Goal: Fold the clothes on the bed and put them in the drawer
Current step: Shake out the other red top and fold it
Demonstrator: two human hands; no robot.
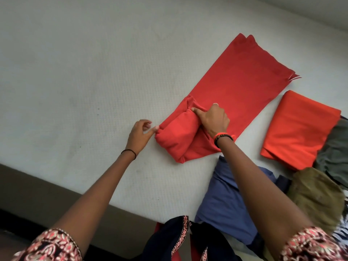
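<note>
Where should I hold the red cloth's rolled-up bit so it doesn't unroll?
Probably hold the roll of the red garment at its two ends, coming from the near edge of the bed. It lies crosswise, its flat length trailing away, so end grips keep it tight.

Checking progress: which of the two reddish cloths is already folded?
The orange cloth, a compact untouched rectangle; the red cloth lies long, its near end rolled under the right hand.

That's a red garment (235, 81) on a white bed (84, 72). Right of it an orange folded cloth (297, 129), below it a blue cloth (226, 196).
</note>
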